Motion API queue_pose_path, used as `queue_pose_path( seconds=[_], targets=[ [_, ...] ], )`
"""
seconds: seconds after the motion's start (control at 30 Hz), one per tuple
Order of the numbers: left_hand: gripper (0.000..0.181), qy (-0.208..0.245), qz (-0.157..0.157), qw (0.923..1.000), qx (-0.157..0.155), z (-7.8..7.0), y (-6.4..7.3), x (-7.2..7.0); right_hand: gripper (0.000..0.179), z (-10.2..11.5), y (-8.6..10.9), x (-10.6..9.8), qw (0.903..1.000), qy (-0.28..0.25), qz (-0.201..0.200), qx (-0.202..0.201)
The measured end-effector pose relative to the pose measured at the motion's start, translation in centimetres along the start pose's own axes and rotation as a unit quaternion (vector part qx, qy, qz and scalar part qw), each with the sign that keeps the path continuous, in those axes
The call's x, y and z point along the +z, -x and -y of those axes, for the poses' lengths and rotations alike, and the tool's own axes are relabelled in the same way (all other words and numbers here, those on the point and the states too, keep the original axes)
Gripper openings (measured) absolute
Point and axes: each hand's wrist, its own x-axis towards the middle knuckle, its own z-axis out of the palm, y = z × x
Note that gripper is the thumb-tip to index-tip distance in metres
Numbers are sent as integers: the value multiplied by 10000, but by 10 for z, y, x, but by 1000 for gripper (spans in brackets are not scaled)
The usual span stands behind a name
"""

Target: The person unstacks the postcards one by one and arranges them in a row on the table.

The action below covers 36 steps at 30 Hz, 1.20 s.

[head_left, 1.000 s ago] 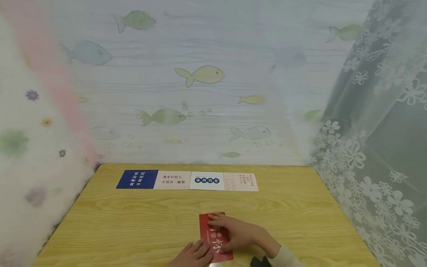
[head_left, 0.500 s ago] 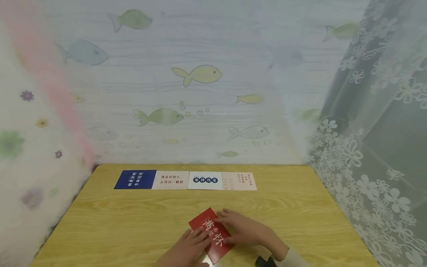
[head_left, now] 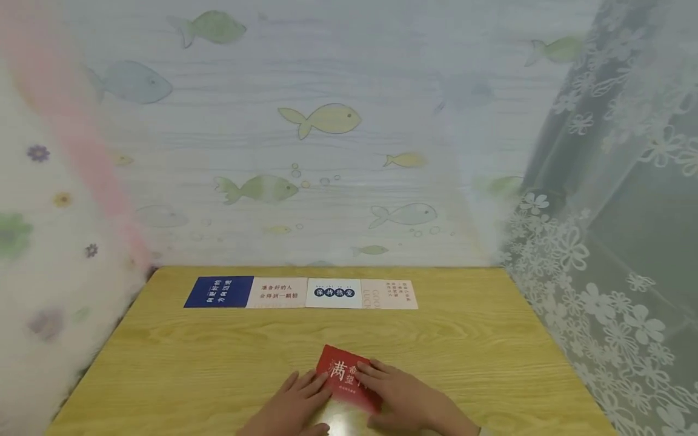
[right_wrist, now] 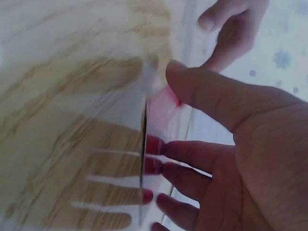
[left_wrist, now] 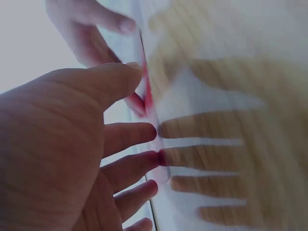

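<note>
A red card (head_left: 345, 387) with white Chinese characters lies turned at an angle on the wooden table, close to the front edge. My left hand (head_left: 291, 402) touches its left side with extended fingertips. From the right, my right hand (head_left: 403, 393) rests its fingers over the card's right part, covering some of the characters. Both thumbs are spread away from the other fingers. In the right wrist view the card (right_wrist: 163, 113) appears as a thin reddish strip by the fingertips, which are extended rather than curled.
Along the back of the table (head_left: 218, 345) lies a row of cards: a dark blue one (head_left: 209, 300), a pink one (head_left: 277, 284), a white one (head_left: 334, 303) and another pink one (head_left: 382, 303). A fish-patterned curtain (head_left: 327, 181) hangs behind; lace (head_left: 578, 303) hangs right.
The red card has rotated counterclockwise from upright to a left tilt and further toward lying sideways. My left hand slid to its left side; my right hand stays on its right.
</note>
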Motion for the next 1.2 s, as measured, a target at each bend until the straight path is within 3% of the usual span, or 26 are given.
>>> queue_pose_path(
  seconds=[0.23, 0.37, 0.5, 0.7, 0.97, 1.2],
  targets=[
    [70, -55, 213, 9997, 95, -6, 7, -6, 82, -17, -2, 3, 9996, 240, -68, -110],
    [66, -39, -57, 9999, -117, 2, 4, -13, 87, -28, -3, -2, 9996, 184, -217, -29],
    [73, 494, -335, 9969, -505, 13, 1, -17, 92, -41, -3, -7, 9996, 20, -293, 45],
    [94, 1284, -357, 9877, -818, 28, -6, -13, 97, -51, -3, -13, 9988, -447, -193, 48],
    [101, 2159, -621, 9727, -588, 45, -8, -3, 100, -56, -1, -15, 9953, -870, -286, 299],
    [97, 1804, -689, 9800, -472, 45, -11, -5, 96, -57, -3, -13, 9946, -919, -383, 300]
  ],
)
